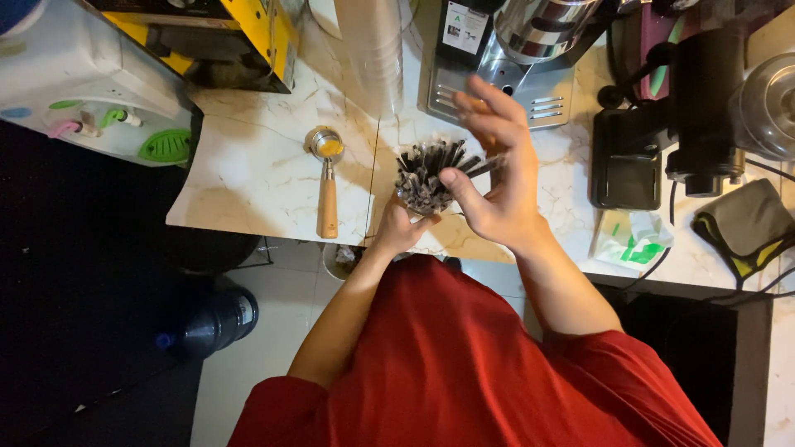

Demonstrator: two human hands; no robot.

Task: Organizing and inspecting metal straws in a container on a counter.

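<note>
A white rectangular label point(464, 27) sits on the dark machine at the top. A white-and-green plastic packet point(631, 240) lies on the surface's right edge.

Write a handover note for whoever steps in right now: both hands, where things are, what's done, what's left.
Left hand: wrapped round the base of the bundle of dark straws, holding it upright at the marble counter edge.
Right hand: open, fingers spread beside the straw tops, thumb touching them.
Portafilter with wooden handle lies to the left, untouched.
Done: straws gathered in one bundle.
Left: straws not yet set down.
</note>
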